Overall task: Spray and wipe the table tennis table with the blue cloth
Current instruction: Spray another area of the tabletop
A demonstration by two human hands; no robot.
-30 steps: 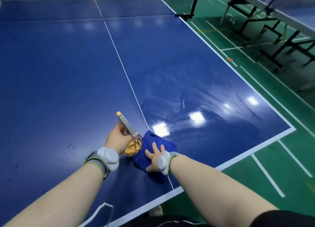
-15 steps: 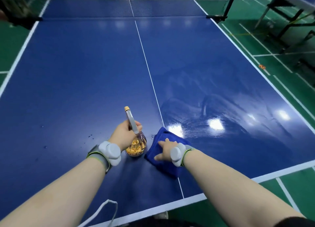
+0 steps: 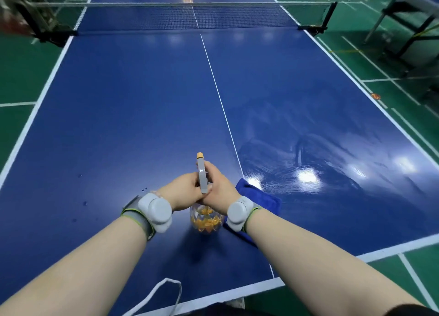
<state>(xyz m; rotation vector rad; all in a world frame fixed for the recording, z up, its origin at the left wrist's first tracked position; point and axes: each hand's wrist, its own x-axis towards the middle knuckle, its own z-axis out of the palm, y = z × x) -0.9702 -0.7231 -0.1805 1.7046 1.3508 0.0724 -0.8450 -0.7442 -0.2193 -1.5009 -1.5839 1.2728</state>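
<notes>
Both my hands hold the spray bottle [image 3: 206, 220] above the near middle of the blue table tennis table [image 3: 133, 116]. The bottle has a clear round body with orange pieces inside, a grey head and an orange nozzle pointing away from me. My left hand [image 3: 184, 191] grips its neck from the left. My right hand [image 3: 219, 190] wraps round the head from the right. The blue cloth [image 3: 261, 199] lies flat on the table just right of my right wrist, with no hand on it. The right half of the table shines wet with wipe streaks.
The net [image 3: 185, 16] spans the far end of this half. A few droplets dot the left half near my left wrist. Green floor with white lines surrounds the table. Dark table frames [image 3: 408, 30] stand at the far right. A white cord [image 3: 164, 296] hangs at the near edge.
My right hand has left the blue cloth and moved left onto the spray bottle's head. The bottle now points straight ahead. The view has swung left toward the table's middle.
</notes>
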